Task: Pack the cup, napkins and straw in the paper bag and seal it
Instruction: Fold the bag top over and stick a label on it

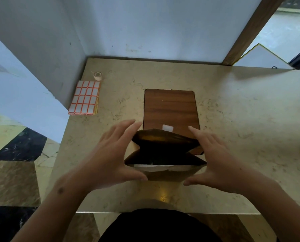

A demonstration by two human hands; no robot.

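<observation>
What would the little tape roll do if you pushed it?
The tape roll looks small and mostly hollow, so it is probably light and would slide easily on the smooth table. It seems to lie flat on its side; tipped onto its round edge, it would likely roll.

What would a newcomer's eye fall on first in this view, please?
First, the open brown paper bag at the table's near middle, its mouth framed by the left hand and right hand with fingers spread. Next, the orange-bordered label sheets at the far left, a small tape roll just behind them.
</observation>
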